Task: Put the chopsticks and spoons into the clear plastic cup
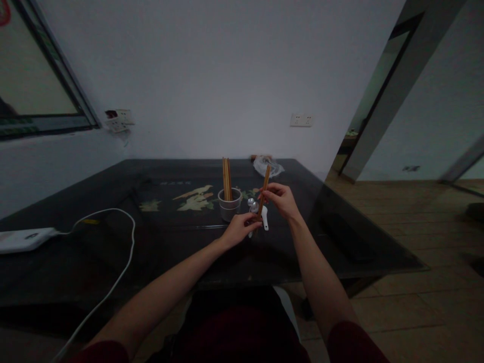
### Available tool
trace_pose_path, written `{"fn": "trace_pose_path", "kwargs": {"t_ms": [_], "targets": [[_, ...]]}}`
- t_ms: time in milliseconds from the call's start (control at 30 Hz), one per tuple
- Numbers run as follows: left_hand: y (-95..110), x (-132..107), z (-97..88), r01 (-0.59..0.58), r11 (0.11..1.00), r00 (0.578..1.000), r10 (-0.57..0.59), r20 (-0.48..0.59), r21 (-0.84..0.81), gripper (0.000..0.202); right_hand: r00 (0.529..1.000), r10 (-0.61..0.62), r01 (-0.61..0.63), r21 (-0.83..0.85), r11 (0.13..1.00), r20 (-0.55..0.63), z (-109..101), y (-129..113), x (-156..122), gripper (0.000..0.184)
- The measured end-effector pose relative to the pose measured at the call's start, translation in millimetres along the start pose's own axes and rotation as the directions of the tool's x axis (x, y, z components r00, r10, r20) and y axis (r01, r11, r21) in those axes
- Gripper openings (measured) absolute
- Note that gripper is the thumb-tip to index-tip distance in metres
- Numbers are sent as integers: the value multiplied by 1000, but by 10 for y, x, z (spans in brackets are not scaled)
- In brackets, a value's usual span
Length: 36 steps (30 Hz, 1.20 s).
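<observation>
Wooden chopsticks (267, 176) stand nearly upright between my two hands, leaning a little to the right at the top. My right hand (282, 199) pinches them around the middle. Lower down, my left hand (241, 228) is closed at their bottom end. How many chopsticks are in this bundle I cannot make out. Just left of them a grey metal cup (229, 207) holds several more chopsticks (227, 179), standing upright. Spoons lie behind and beside my hands: a shiny metal spoon (251, 202) and a white spoon (265, 219), both partly hidden.
The dark glossy table (159, 252) has a bird-and-flower picture (196, 198) on its top. A crumpled clear plastic bag (267, 166) lies at the back edge. On the left rest a white power strip (26, 239) and its cable (132, 242). A dark flat object (346, 237) is at right.
</observation>
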<state>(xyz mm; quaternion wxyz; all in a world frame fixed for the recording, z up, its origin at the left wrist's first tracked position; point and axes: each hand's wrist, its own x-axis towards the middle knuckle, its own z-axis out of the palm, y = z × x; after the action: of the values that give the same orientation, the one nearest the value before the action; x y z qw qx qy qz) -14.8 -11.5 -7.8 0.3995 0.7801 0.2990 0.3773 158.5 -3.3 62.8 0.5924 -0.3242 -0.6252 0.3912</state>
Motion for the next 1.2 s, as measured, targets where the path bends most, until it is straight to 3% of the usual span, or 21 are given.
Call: {"fn": "trace_pose_path", "kwargs": {"t_ms": [167, 433, 1033, 1200], "targets": [[-30, -7, 30, -20, 999, 999, 22, -38, 46, 31, 999, -5, 8, -50, 999, 54, 12, -58, -25, 22], [-24, -11, 30, -54, 979, 998, 56, -5, 196, 27, 991, 27, -17, -78, 997, 129, 8, -64, -24, 24], [-47, -19, 65, -57, 949, 998, 56, 12, 310, 24, 988, 28, -3, -163, 987, 151, 1, -96, -43, 25], [178, -36, -108, -165, 895, 967, 229, -109, 415, 44, 989, 29, -3, -179, 984, 143, -14, -110, -34, 27]]}}
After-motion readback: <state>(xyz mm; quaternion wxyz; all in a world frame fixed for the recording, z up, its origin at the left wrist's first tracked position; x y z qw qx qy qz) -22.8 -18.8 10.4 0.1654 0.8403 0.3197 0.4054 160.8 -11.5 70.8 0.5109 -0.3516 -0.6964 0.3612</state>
